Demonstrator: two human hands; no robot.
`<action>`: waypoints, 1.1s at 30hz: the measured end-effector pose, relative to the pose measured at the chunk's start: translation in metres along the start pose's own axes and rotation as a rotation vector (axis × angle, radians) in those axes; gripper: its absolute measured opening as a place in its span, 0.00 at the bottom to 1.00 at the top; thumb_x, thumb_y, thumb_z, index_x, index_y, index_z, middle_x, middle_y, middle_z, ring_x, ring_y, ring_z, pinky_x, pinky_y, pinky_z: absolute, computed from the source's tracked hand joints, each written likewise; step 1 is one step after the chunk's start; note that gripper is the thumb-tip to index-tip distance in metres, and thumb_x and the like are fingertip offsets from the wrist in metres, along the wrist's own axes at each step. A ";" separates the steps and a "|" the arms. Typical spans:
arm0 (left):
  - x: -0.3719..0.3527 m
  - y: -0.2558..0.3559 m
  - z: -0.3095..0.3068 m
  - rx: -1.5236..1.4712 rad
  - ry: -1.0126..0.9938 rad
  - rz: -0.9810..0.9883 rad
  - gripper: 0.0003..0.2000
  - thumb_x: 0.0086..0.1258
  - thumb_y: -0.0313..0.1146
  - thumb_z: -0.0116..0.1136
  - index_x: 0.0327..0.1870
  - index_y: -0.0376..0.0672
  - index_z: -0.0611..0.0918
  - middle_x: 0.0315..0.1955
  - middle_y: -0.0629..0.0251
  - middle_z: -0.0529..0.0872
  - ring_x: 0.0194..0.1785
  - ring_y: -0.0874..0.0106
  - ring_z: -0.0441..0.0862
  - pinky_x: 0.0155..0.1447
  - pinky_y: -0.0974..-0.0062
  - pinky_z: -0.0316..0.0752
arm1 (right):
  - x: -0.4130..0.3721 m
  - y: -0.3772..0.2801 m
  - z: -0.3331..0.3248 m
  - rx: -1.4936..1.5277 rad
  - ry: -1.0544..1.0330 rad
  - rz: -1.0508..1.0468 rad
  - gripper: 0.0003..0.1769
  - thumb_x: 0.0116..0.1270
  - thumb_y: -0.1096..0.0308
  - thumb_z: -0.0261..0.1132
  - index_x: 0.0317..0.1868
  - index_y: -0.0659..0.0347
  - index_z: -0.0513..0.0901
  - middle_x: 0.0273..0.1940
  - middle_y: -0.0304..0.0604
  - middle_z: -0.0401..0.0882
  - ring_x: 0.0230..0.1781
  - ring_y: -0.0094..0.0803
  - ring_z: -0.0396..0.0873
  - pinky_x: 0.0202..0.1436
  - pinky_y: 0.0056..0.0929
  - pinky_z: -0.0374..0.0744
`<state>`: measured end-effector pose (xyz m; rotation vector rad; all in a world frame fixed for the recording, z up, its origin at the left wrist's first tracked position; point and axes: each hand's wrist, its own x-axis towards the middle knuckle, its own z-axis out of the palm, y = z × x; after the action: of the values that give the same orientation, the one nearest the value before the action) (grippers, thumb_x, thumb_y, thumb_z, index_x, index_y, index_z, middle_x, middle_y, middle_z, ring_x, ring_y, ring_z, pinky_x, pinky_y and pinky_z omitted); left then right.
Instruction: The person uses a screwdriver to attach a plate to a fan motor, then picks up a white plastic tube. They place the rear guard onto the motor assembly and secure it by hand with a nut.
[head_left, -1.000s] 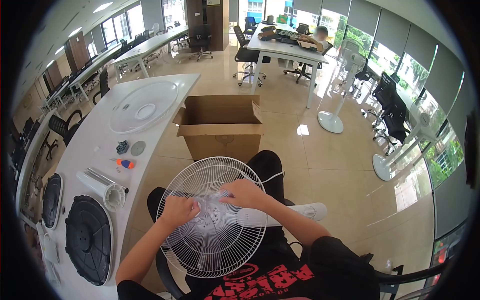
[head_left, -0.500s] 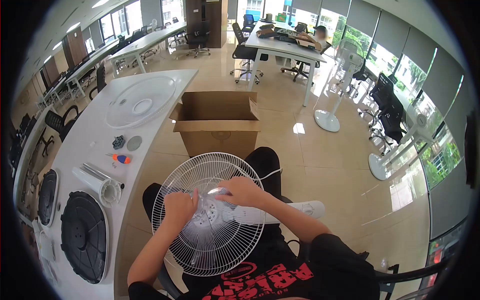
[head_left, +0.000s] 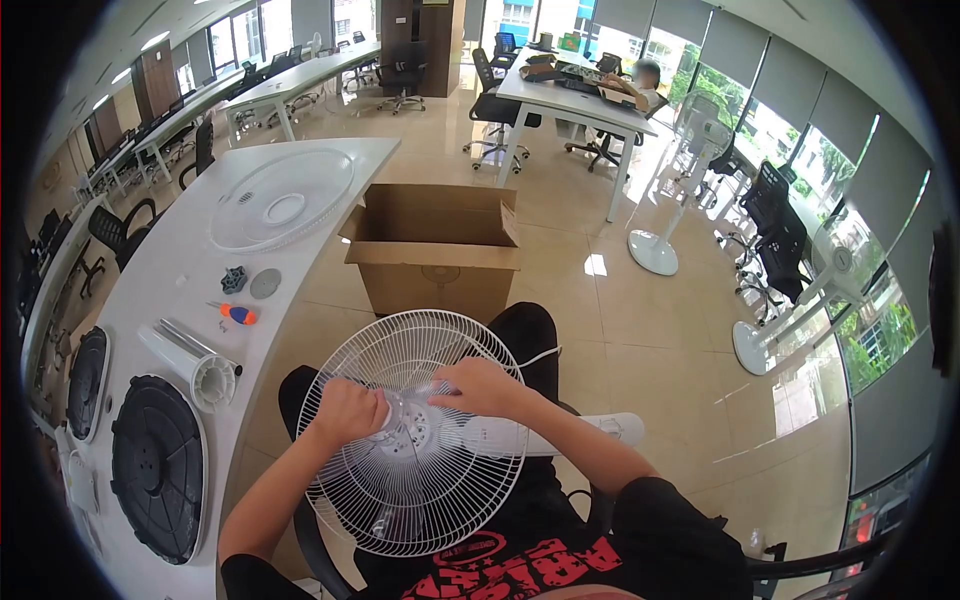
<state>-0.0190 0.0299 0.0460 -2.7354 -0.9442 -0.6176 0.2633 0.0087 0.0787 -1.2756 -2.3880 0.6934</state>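
Observation:
A round white wire fan grille (head_left: 450, 525) lies across my lap, with the white fan body (head_left: 590, 430) reaching out to the right beneath my right forearm. Over its middle sits a see-through plastic fan blade (head_left: 400, 412). My left hand (head_left: 350, 410) is closed in a fist on one side of the blade, close to the hub. On the other side, my right hand (head_left: 482, 388) pinches the blade with bent fingers. The exact grip points are partly hidden by the fingers.
An open cardboard box (head_left: 435, 275) stands on the floor ahead. On the white table (head_left: 330, 190) at left lie a clear front grille (head_left: 285, 208), a screwdriver (head_left: 238, 314), a white tube (head_left: 185, 365) and black round bases (head_left: 155, 470). Assembled fans (head_left: 655, 250) stand right; a person (head_left: 645, 85) sits beyond.
My left hand has moved slightly left and down, and my right hand has shifted slightly. Both stay on the blade. The view has tilted a little.

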 end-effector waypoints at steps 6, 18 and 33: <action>0.002 -0.034 0.016 0.002 0.066 0.413 0.15 0.62 0.36 0.61 0.15 0.47 0.73 0.16 0.65 0.74 0.21 0.64 0.74 0.32 0.64 0.70 | 0.002 0.001 0.001 0.002 0.000 -0.007 0.23 0.69 0.47 0.69 0.46 0.61 0.88 0.34 0.58 0.87 0.39 0.59 0.85 0.46 0.53 0.81; -0.005 -0.002 -0.020 -0.041 -0.200 -0.176 0.32 0.78 0.56 0.51 0.15 0.40 0.78 0.13 0.55 0.78 0.18 0.55 0.79 0.25 0.59 0.71 | 0.002 -0.008 -0.005 0.005 -0.002 0.058 0.21 0.65 0.50 0.75 0.45 0.61 0.88 0.28 0.51 0.87 0.30 0.46 0.86 0.38 0.42 0.81; -0.012 -0.013 -0.032 -0.043 -0.328 0.135 0.17 0.80 0.46 0.51 0.38 0.40 0.79 0.35 0.59 0.85 0.29 0.60 0.84 0.31 0.60 0.76 | 0.002 -0.010 -0.004 0.004 -0.008 0.021 0.19 0.65 0.52 0.75 0.42 0.61 0.87 0.25 0.48 0.84 0.26 0.43 0.83 0.35 0.40 0.78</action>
<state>-0.0460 0.0239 0.0698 -2.9656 -0.8042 -0.1696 0.2572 0.0067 0.0878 -1.3007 -2.3820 0.7103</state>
